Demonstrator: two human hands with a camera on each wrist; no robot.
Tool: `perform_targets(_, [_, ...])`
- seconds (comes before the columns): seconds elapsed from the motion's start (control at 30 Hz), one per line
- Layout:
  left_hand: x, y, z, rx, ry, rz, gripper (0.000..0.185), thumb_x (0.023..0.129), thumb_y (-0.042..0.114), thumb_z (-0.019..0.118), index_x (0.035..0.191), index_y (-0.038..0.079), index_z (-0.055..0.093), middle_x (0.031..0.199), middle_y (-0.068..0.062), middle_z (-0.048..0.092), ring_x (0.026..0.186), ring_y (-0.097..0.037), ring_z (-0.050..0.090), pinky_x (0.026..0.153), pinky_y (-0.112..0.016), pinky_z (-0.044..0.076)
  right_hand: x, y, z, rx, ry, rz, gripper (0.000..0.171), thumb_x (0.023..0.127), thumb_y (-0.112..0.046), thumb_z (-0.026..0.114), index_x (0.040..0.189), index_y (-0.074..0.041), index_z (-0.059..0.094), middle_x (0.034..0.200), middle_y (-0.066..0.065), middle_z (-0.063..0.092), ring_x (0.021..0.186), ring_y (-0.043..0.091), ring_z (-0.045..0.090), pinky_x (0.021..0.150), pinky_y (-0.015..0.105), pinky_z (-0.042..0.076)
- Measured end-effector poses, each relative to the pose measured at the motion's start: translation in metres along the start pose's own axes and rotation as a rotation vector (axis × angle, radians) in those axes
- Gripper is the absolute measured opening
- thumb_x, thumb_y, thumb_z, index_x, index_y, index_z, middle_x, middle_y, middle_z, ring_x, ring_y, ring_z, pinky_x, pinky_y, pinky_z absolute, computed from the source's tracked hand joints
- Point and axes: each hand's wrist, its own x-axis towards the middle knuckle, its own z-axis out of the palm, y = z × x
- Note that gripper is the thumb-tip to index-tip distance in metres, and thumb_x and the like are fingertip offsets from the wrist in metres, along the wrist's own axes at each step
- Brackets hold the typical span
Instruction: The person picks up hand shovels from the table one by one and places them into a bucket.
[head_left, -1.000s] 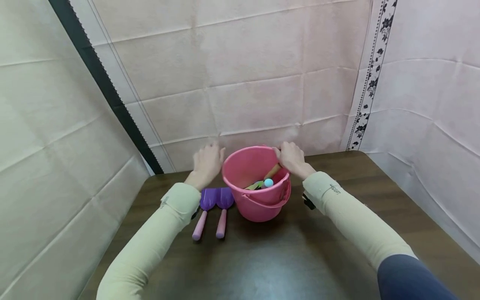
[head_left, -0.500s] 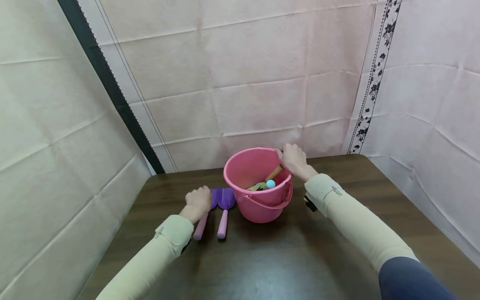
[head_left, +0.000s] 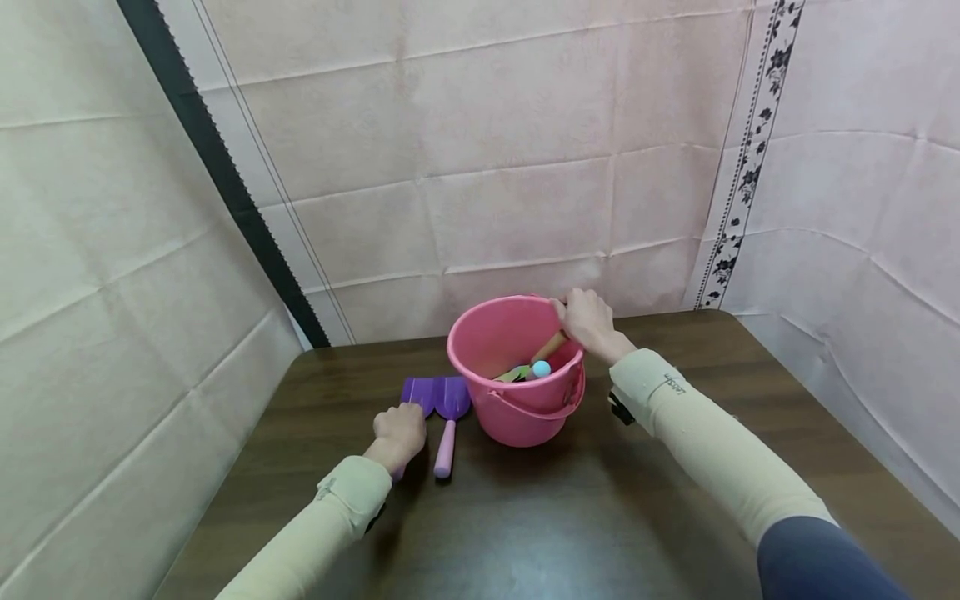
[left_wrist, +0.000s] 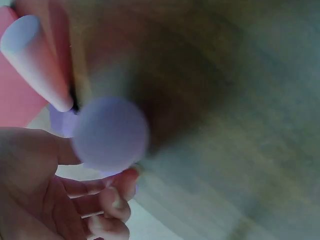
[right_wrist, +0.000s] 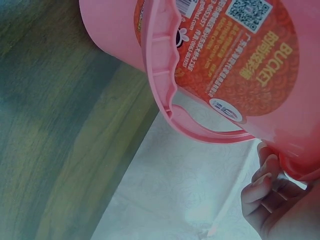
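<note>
A pink bucket (head_left: pixel 517 417) stands upright at the table's far middle. My right hand (head_left: pixel 588 321) grips its right rim, and in the right wrist view the fingers (right_wrist: pixel 260 187) curl at the rim. Left of the bucket lie two purple-bladed hand trowels with pink handles. My left hand (head_left: pixel 400 433) holds the left trowel (head_left: pixel 417 392) by its handle, mostly hidden under the hand. In the left wrist view that handle's end (left_wrist: pixel 110 134) sits between thumb and fingers. The right trowel (head_left: pixel 444 450) lies beside it, blade close to the bucket.
Inside the bucket are a wooden-looking handle (head_left: pixel 550 343), a light blue round end (head_left: pixel 541 368) and a green piece (head_left: pixel 513 374). The bucket's handle (right_wrist: pixel 160 75) hangs down its side. Pale cloth (head_left: pixel 510 208) hangs behind the dark wooden table (head_left: pixel 540 525).
My left hand has left the bucket's left side, moved down towards me and taken hold of the left trowel's handle. The right hand stays on the rim.
</note>
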Motion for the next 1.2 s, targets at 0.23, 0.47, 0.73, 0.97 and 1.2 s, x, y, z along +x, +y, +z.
perform_targets(0.23, [-0.003,-0.004,0.009,0.006,0.055,0.004,0.014,0.085,0.012,0.058,0.076,0.005,0.067,0.085,-0.013,0.070,0.078,-0.033,0.069,0.056,-0.046,0.048,0.001,0.001,0.000,-0.004,-0.001,-0.001,0.045,0.099,-0.038,0.049,0.064,-0.012,0.060,0.064,0.006,0.057,0.064,0.024,0.056,0.056,0.035,0.040])
perform_targets(0.47, [0.003,-0.009,0.018,-0.022,0.085,0.024,0.017,0.087,0.014,0.058,0.075,0.006,0.067,0.085,-0.014,0.071,0.077,-0.035,0.069,0.055,-0.048,0.049,0.002,0.002,0.000,-0.004,-0.005,-0.006,0.046,0.100,-0.039,0.047,0.065,-0.012,0.060,0.065,0.007,0.058,0.065,0.024,0.056,0.057,0.035,0.040])
perform_targets(0.73, [0.003,-0.011,0.018,-0.038,0.145,0.036,0.017,0.084,0.014,0.059,0.071,0.005,0.065,0.078,-0.013,0.069,0.072,-0.035,0.069,0.052,-0.048,0.049,0.001,0.001,0.001,-0.001,-0.007,-0.012,0.047,0.100,-0.039,0.046,0.063,-0.013,0.058,0.063,0.006,0.056,0.064,0.023,0.055,0.055,0.034,0.039])
perform_targets(0.97, [0.007,-0.013,0.006,-0.046,0.174,0.029,0.020,0.084,0.014,0.059,0.067,0.004,0.063,0.077,-0.015,0.070,0.071,-0.037,0.069,0.051,-0.050,0.049,0.000,0.000,-0.001,0.005,-0.008,0.006,0.045,0.100,-0.039,0.047,0.066,-0.012,0.058,0.065,0.007,0.055,0.065,0.024,0.055,0.058,0.035,0.039])
perform_targets(1.2, [0.009,-0.017,-0.011,-0.037,0.163,0.038,0.023,0.086,0.017,0.058,0.067,0.005,0.064,0.079,-0.015,0.071,0.070,-0.036,0.069,0.051,-0.048,0.049,-0.001,0.000,-0.001,0.009,-0.008,0.009,0.044,0.099,-0.038,0.048,0.066,-0.012,0.058,0.064,0.006,0.054,0.064,0.024,0.054,0.058,0.036,0.038])
